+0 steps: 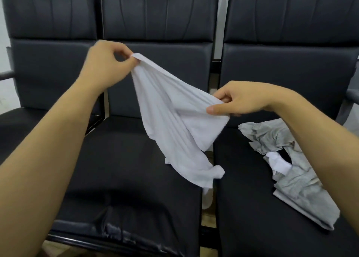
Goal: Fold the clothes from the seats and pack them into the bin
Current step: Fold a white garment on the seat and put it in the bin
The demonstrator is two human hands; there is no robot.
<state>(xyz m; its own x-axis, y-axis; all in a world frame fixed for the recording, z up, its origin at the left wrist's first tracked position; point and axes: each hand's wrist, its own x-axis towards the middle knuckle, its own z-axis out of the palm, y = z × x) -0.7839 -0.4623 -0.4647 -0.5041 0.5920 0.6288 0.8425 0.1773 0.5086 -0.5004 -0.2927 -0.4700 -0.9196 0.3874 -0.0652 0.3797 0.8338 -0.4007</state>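
Note:
A white garment hangs in the air over the middle black seat, its lower end bunched and drooping toward the seat's right edge. My left hand pinches its upper edge, raised high in front of the backrest. My right hand pinches the garment's other edge, lower and to the right. A crumpled grey garment with a white label showing lies on the right seat. No bin is in view.
Three black padded chairs stand side by side with tall backrests. The left seat holds nothing visible. Narrow gaps between the seats show floor. An armrest sticks out at the far right.

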